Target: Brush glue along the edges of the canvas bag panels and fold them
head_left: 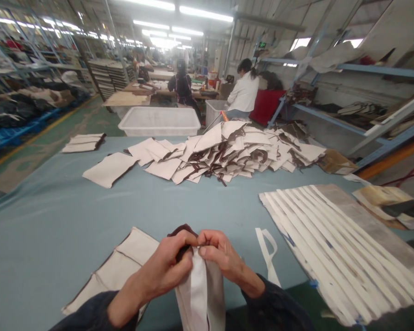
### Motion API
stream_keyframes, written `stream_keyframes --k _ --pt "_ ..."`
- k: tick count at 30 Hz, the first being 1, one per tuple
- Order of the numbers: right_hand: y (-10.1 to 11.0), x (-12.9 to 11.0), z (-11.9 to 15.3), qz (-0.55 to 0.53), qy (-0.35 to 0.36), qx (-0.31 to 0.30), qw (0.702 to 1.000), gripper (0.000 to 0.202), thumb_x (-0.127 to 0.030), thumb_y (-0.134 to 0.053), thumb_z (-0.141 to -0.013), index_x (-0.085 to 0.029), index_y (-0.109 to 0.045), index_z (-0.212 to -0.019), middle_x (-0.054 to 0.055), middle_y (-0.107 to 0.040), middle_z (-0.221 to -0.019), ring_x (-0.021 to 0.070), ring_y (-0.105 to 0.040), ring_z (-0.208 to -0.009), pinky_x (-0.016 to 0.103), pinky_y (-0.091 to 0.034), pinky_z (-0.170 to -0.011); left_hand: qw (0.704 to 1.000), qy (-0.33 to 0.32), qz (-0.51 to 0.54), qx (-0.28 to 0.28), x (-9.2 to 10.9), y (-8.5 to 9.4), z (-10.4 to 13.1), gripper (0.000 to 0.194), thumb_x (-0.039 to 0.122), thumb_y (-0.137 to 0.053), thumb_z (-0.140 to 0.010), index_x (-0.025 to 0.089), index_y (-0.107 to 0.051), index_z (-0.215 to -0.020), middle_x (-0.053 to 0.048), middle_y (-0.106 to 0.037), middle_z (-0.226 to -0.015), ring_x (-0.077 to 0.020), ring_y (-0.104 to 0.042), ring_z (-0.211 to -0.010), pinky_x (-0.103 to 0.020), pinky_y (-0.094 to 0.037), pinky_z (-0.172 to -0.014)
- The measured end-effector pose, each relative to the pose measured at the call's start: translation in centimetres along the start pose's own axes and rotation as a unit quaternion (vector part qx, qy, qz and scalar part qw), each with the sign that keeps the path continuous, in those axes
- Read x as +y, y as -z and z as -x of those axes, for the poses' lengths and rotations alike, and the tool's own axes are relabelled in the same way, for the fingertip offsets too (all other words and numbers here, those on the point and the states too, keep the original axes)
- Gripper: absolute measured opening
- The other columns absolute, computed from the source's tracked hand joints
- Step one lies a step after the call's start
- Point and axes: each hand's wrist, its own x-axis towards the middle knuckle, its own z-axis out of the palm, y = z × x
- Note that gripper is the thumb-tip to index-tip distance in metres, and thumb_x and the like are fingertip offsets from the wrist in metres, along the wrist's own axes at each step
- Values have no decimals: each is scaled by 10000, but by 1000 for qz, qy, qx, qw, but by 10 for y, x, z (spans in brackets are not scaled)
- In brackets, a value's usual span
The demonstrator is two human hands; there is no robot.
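"Fabric piece, pale with dark brown cloth at its upper end: where exactly is it?"

"At the near edge of the table, in front of the person, its upper end held between the two hands. The rest runs down toward the body, below the fingers."

"And how does each grip sit on it?"

"The left grip is closed on the upper end from the left, thumb and fingers pinched. The right grip pinches the same end from the right, and the fingertips of both nearly meet. What lies between them is too small to tell."

"What's just beside?"

"To the left, a seamed panel lies flat, partly under the left forearm. To the right, a looped white strip, then a striped stack of long pale strips on a greyish sheet."

"Farther out?"

"Across the table, a heaped pile of pale pieces with brown ties, a loose piece to its left, and a small stack near the far left edge. Beyond stands a white bin, with two people farther back."
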Motion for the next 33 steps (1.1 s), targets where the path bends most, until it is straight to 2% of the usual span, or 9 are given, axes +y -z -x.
stream_keyframes --k 4,9,12,15,19,21,23,29,33 --pt "-3 6 3 -45 -27 17 998 224 -403 -572 -722 -192 -518 -671 -61 -377 -576 92 -287 -526 234 -221 -485 997 -73 -38 -3 -7 -2 7 248 22 -418 -870 218 -542 -962 22 -583 -732 -120 -518 -627 -232 -393 -599" --pt "-4 -3 7 -16 -71 5 997 157 -342 -579 -687 -194 -527 -684 -66 -410 -564 86 -302 -511 222 -230 -483 988 -146 -52 6 -12 -6 11 262 20 -413 -881 227 -512 -1006 22 -553 -731 -127 -494 -619 -246 -383 -597" --pt "-4 -17 14 84 -19 2 996 109 -294 -555 -700 -192 -528 -672 -51 -460 -599 97 -371 -564 219 -281 -522 993 -110 -39 11 -7 -8 17 275 23 -411 -881 222 -532 -1028 12 -612 -765 -121 -543 -640 -233 -416 -618" --pt "-2 -29 24 217 41 27 975 69 -217 -532 -711 -185 -589 -689 -31 -561 -635 115 -472 -602 231 -342 -565 999 -16 -40 -1 4 -5 20 230 51 -437 -873 210 -560 -985 13 -641 -779 -118 -571 -657 -221 -425 -618" --pt "1 -38 36 330 138 24 933 109 -153 -554 -742 -188 -657 -736 -21 -649 -669 126 -559 -611 247 -389 -613 992 82 -12 -96 24 13 14 136 124 -506 -879 201 -599 -942 23 -638 -798 -120 -561 -686 -216 -411 -618" --pt "4 -41 40 357 172 11 918 124 -142 -575 -773 -192 -688 -780 -8 -687 -706 135 -595 -640 253 -415 -642 986 93 -3 -140 32 21 9 114 199 -500 -939 198 -606 -896 28 -609 -768 -119 -534 -674 -222 -397 -623" --pt "7 -43 42 373 186 -5 909 135 -149 -595 -823 -196 -720 -841 11 -725 -764 146 -630 -676 258 -441 -665 982 89 -3 -167 35 26 6 230 271 -453 -1004 198 -590 -835 29 -574 -726 -123 -513 -666 -230 -382 -630" --pt "18 -38 49 406 168 -47 897 131 -217 -636 -943 -217 -766 -960 35 -783 -878 175 -698 -796 269 -484 -723 982 24 -74 -171 33 23 14 241 256 -467 -1020 206 -551 -800 26 -552 -699 -130 -477 -646 -256 -323 -621" --pt "18 -35 51 429 195 -57 880 137 -216 -611 -975 -216 -747 -990 36 -787 -895 170 -688 -786 268 -471 -711 977 85 -28 -192 36 27 15 231 298 -530 -994 208 -544 -781 49 -511 -664 -118 -458 -618 -240 -317 -594"
